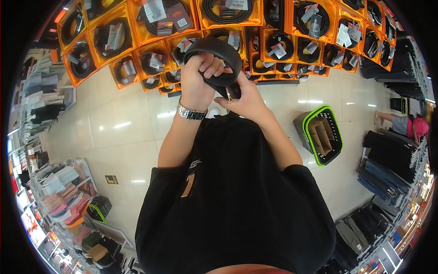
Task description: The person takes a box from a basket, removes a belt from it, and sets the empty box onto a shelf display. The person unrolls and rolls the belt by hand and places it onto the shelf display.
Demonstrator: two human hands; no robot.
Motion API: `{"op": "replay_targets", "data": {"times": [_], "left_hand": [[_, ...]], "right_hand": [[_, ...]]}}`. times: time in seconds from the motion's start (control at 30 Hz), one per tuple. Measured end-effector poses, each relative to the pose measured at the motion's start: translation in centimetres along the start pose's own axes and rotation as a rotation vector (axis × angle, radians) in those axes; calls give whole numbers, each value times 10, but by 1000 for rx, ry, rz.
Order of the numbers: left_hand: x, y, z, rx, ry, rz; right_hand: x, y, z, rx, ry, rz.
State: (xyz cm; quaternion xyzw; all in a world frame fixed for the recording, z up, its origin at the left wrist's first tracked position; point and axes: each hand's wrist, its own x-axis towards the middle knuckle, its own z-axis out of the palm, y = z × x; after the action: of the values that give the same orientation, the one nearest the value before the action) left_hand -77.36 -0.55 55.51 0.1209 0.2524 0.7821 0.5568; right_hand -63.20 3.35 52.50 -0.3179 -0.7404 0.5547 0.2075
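A coiled black belt point(229, 54) is held up in front of the display. My left hand point(199, 80), with a metal-band watch point(191, 112) on the wrist, has its fingers curled through the coil and around its lower left side. Just below the coil, my right hand point(247, 99) grips the belt near its shiny metal buckle point(233, 93). Close behind both hands are orange boxes point(219, 33) with coiled dark belts inside. Many of those belts carry white or grey tags. My hands partly cover the held belt's lower part.
A grey shopping basket with a green rim point(338, 137) stands on the tiled floor point(121, 150) at right, with a brown paper bag point(320, 137) inside. Folded clothes point(64, 192) are at left. Hanging trousers point(388, 157) line the right, near another person point(413, 127).
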Motion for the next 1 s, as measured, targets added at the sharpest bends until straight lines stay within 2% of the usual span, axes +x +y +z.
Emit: {"op": "replay_targets", "data": {"times": [0.13, 0.2, 0.33, 0.4, 0.47, 0.53, 0.57, 0.6, 0.67, 0.7, 0.8, 0.83, 0.87, 0.97, 1.0], "left_hand": [[-9, 16, 22, -3, 79, 44], [-13, 22, 32, -34, 102, 25], [-15, 16, 45, 166, -16, 135], [-13, 12, 48, 230, -39, 169], [-12, 15, 50, 250, -46, 182], [-11, 21, 49, 105, -38, 206], [-12, 25, 48, 142, -64, 217], [-13, 28, 50, 144, -66, 217], [-15, 33, 55, 225, -36, 240], [-16, 33, 57, 159, -40, 224], [-14, 23, 61, 243, -82, 193], [-14, 17, 61, 223, -85, 171], [-13, 9, 59, 255, -86, 160], [-11, -6, 61, 242, -91, 104], [-10, -8, 58, 242, -93, 102]], "right_hand": [[0, 26, 3, 1, -91, -46], [-3, 41, 7, 85, -35, -190], [-6, 51, 13, 100, -58, -149], [-4, 48, 16, -63, 122, -408], [-7, 54, 11, -163, 114, -354], [-10, 50, 4, -467, 240, -353], [-9, 46, 1, -498, 353, -429], [-10, 52, -1, -496, 355, -430], [-12, 73, -2, -58, 281, -290], [-15, 72, 0, 173, 282, -108], [-15, 65, -7, 343, 193, -109], [-17, 57, -10, 347, 137, -123], [-17, 47, -16, 219, 67, -141], [-9, 35, -3, 47, 211, -382], [-8, 39, -1, 47, 214, -381]]}}
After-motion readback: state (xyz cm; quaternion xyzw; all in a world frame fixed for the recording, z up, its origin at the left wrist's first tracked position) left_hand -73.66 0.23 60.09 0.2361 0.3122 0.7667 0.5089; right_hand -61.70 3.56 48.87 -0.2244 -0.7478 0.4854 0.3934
